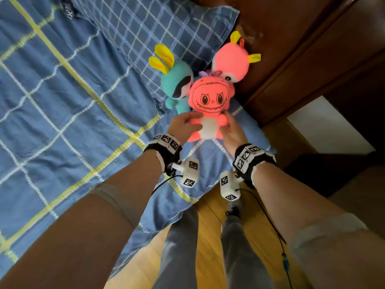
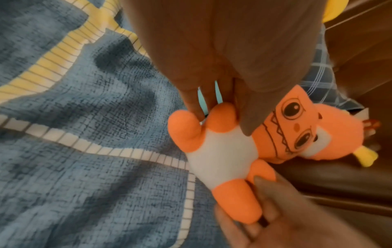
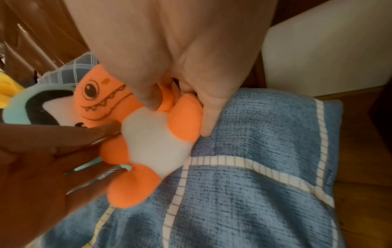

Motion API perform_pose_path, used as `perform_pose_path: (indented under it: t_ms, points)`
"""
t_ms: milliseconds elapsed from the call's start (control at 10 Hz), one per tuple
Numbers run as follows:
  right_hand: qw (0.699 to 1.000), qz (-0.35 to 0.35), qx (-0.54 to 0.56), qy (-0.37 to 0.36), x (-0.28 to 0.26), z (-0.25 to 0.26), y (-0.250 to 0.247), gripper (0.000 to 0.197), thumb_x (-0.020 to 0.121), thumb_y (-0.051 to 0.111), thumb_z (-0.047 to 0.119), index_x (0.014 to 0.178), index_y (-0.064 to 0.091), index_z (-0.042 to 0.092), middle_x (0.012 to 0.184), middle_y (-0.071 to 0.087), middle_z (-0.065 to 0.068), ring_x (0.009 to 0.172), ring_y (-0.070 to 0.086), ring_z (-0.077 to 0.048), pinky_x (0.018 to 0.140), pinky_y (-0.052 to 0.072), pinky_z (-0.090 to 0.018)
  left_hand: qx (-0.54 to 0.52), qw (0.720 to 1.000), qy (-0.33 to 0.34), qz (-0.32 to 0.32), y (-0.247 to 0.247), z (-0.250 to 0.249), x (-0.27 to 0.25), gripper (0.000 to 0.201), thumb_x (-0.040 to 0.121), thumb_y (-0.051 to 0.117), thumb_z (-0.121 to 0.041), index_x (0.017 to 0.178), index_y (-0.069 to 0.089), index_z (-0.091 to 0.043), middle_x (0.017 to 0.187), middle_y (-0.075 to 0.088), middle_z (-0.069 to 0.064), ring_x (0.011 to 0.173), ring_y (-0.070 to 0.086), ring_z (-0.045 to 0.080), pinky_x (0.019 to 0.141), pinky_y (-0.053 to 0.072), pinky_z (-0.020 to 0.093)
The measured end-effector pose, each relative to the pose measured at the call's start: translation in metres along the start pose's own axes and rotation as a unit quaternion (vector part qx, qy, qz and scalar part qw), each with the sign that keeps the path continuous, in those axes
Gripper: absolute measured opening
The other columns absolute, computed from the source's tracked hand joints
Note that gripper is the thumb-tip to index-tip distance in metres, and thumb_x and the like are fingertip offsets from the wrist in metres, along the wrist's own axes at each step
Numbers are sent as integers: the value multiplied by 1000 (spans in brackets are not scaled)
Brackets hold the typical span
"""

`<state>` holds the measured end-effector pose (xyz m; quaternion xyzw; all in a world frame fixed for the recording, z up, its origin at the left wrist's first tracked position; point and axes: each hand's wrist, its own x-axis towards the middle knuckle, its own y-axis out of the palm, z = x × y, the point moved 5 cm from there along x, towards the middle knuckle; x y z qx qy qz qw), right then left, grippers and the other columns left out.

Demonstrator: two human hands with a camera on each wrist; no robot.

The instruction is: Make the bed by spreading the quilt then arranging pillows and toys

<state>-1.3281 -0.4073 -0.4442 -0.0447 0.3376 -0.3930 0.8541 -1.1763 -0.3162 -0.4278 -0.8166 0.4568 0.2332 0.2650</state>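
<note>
An orange-pink monster plush (image 1: 210, 101) with a white belly stands upright near the quilt's head end, by the bed's right edge. My left hand (image 1: 187, 124) grips its left side, thumb on the chest (image 2: 246, 120) and fingers behind the arm. My right hand (image 1: 229, 126) grips the other side, thumb in front (image 3: 148, 99). Right behind it sit a teal plush (image 1: 177, 80) with yellow ears and a pink plush (image 1: 231, 61), both leaning on the blue checked pillow (image 1: 145, 28). The blue quilt (image 1: 62, 90) with white and yellow lines lies spread over the bed.
A dark wooden headboard (image 1: 291, 49) rises behind the toys. To its right is a white surface (image 1: 325, 126). Wooden floor (image 1: 210, 226) and my legs are below, at the bed's edge. Cables hang from both wrist cameras.
</note>
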Motion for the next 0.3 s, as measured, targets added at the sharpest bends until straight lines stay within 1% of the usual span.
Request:
perform_pose_path:
  t_ms: [100, 200, 300]
  points:
    - [1000, -7, -25, 11, 21, 5, 8, 61, 92, 50, 8, 149, 32, 17, 136, 53, -8, 120, 52, -25, 101, 40, -29, 11, 999, -46, 16, 6, 9, 16, 63, 73, 73, -22, 133, 56, -16, 130, 61, 14, 120, 57, 30, 104, 45, 42]
    - [998, -20, -61, 9, 27, 5, 13, 62, 85, 57, 12, 144, 38, 15, 135, 55, -13, 122, 52, -31, 104, 43, -42, 57, 994, -73, 61, 15, 13, 14, 73, 89, 65, -24, 152, 28, -13, 147, 46, 11, 132, 46, 27, 111, 38, 45]
    - [997, -38, -59, -17, 20, -4, 11, 69, 69, 53, 31, 137, 42, 25, 128, 59, -8, 114, 57, -29, 98, 48, -47, 57, 995, -80, 14, 5, 11, 6, 73, 89, 63, -33, 149, 31, -6, 144, 45, 6, 135, 41, 20, 109, 33, 32]
